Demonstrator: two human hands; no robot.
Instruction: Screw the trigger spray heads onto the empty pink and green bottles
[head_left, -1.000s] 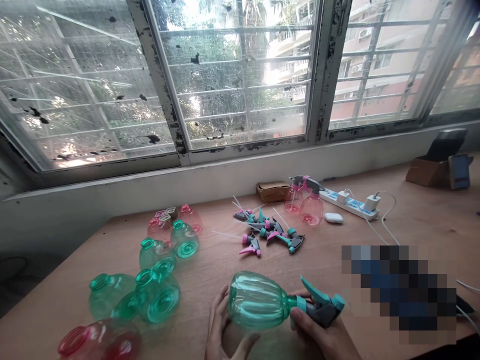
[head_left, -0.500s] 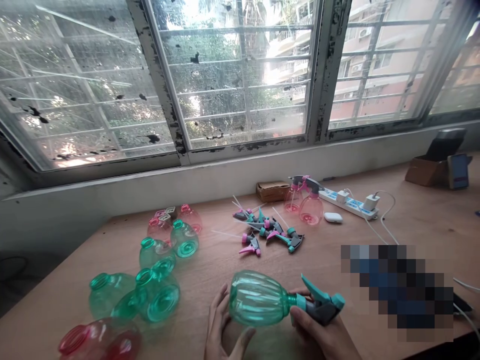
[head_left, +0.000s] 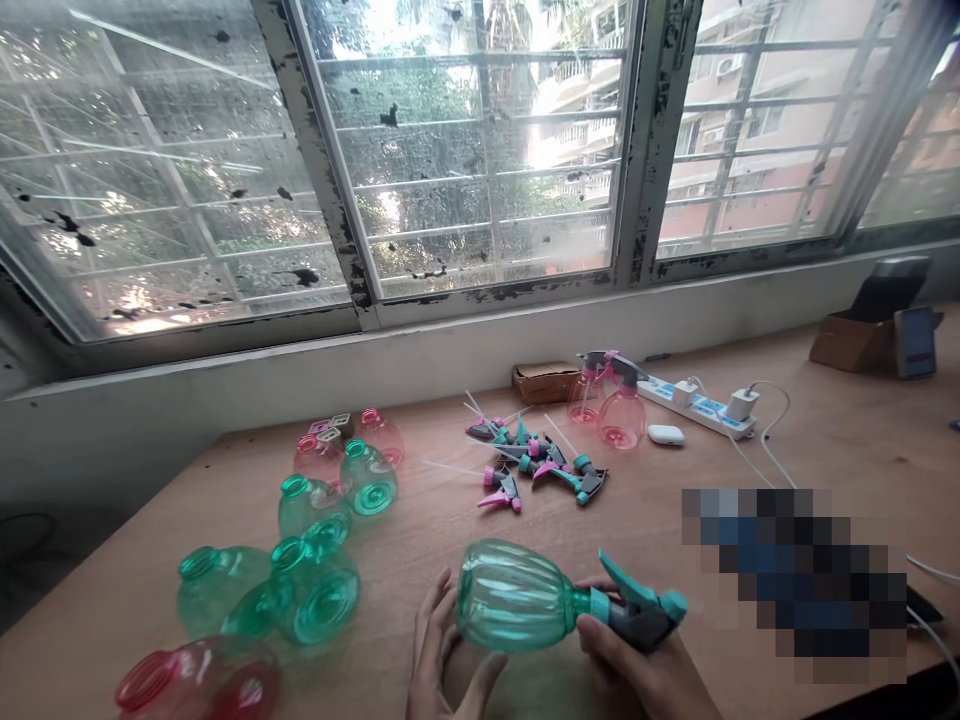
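Observation:
I hold a green ribbed spray bottle (head_left: 514, 597) on its side just above the wooden table (head_left: 840, 450). My left hand (head_left: 442, 655) cups the bottle's body from below, fingers curled round it. My right hand (head_left: 637, 670) grips the teal-and-grey trigger sprayer head (head_left: 637, 610), which sits on the bottle's neck and points right. A heap of loose trigger heads (head_left: 536, 460) with thin dip tubes lies further back on the table.
Empty green bottles (head_left: 315, 560) and pink bottles (head_left: 199, 685) lie at the left. Two assembled pink spray bottles (head_left: 611, 405) stand by a cardboard box (head_left: 544, 382), a power strip (head_left: 701, 405) with chargers and a white earbud case (head_left: 666, 434). A blurred patch (head_left: 795, 580) sits at right.
The bottle and both hands have shifted only slightly; the grip is the same.

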